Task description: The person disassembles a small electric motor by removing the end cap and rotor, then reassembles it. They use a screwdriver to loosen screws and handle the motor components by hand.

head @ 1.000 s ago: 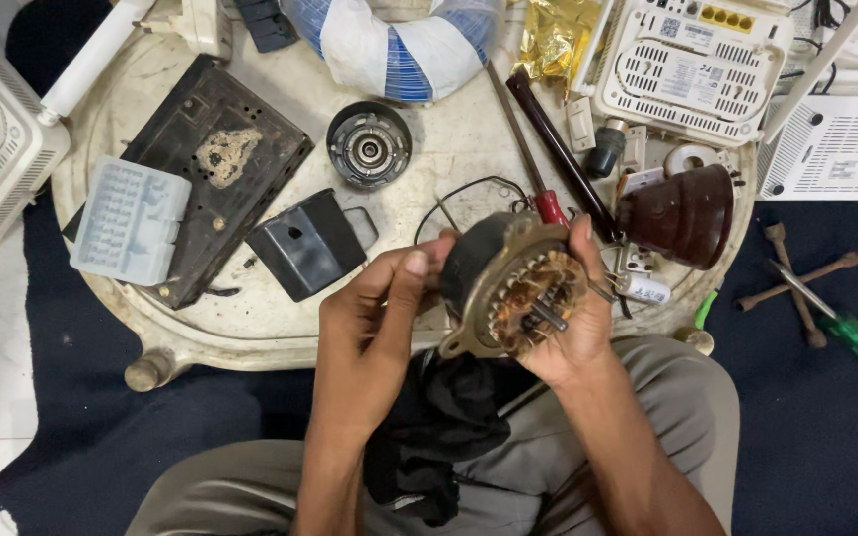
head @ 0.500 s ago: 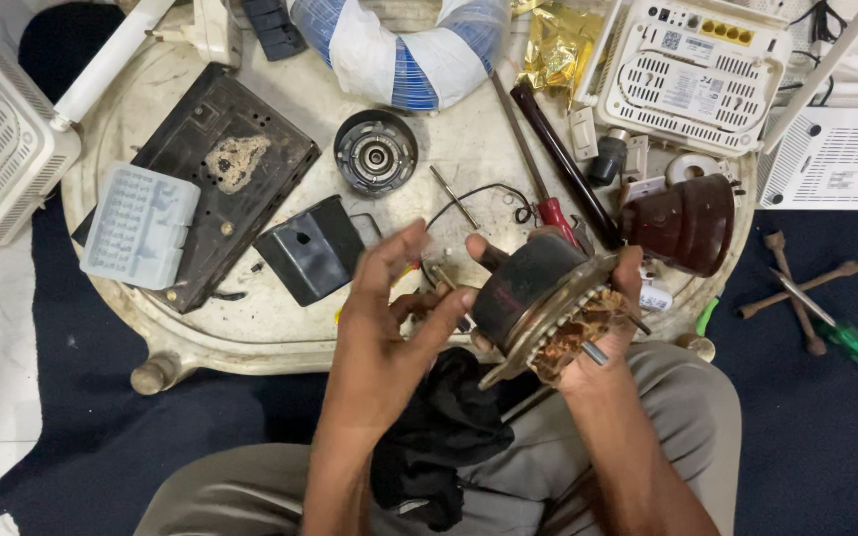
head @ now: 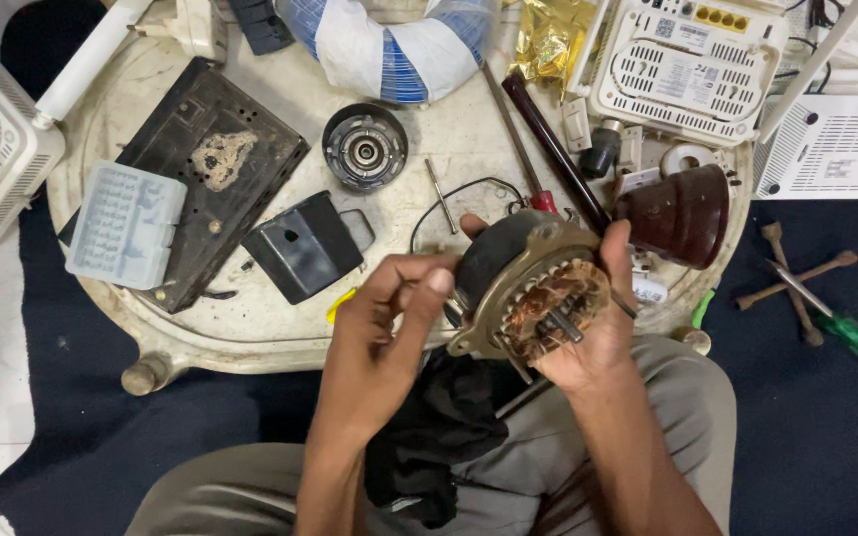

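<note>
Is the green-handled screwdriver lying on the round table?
No, the green-handled screwdriver lies on the dark floor to the right of the round table, beside a cross-shaped wrench.

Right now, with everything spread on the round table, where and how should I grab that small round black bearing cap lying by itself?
Take the round black metal bearing cap by its outer rim, coming straight down from above. It lies flat with its open face up, apart from the black perforated plate and the black box cover, so fingers can likely close on opposite sides of the rim.
</note>
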